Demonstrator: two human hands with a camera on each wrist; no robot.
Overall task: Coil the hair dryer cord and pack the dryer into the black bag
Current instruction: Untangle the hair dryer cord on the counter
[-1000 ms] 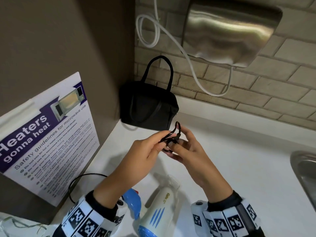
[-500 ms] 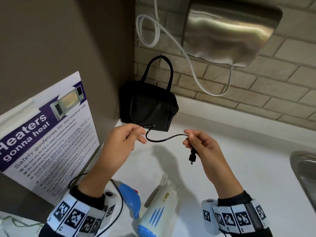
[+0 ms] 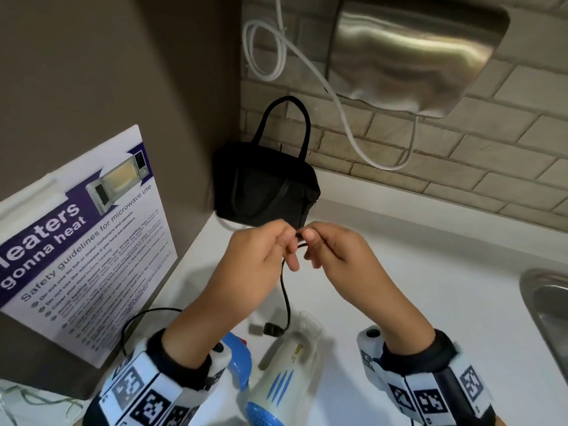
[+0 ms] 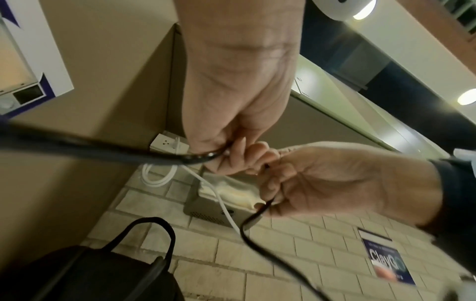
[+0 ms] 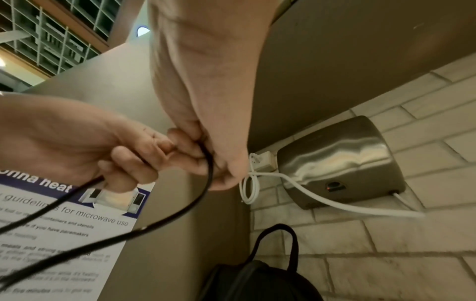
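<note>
- Left hand (image 3: pixel 264 256): raised above the table (image 3: pixel 430 296), fingers curled; its grip pinches the black cord (image 3: pixel 286 290) between thumb and fingertips. In the left wrist view the cord (image 4: pixel 195 159) enters this hand from the left of the picture.
- Right hand (image 3: pixel 335 256): level with the left hand, fingertips meeting it; its grip likewise pinches the cord. In the right wrist view the cord (image 5: pixel 210 173) leaves the curled fingers and bends downward.
- Cord: a short black stretch shows between the two hands; below them one length hangs down and curves to the plug (image 3: pixel 273 329), which is seen just above the hair dryer's nozzle. Whether the plug touches the table cannot be told. A further loop (image 3: pixel 144 315) of the cord shows beside the left wrist, in front of the poster.
- Hair dryer (image 3: pixel 285 373): white with blue stripes and a blue handle, lying on the table between the two forearms, clear nozzle pointing away from the person; neither hand touches it.
- Black bag (image 3: pixel 264 186): stands upright in the corner at the far side of the table, against the brown panel and the brick wall, handles up, just beyond the hands. Whether its zip is open cannot be told.
- Surroundings: a microwave safety poster (image 3: pixel 80 241) leans at the left; a steel hand dryer (image 3: pixel 412 56) with a white cable (image 3: pixel 338 103) is mounted on the wall; the rim of a sink (image 3: pixel 541 302) shows at the right edge.
</note>
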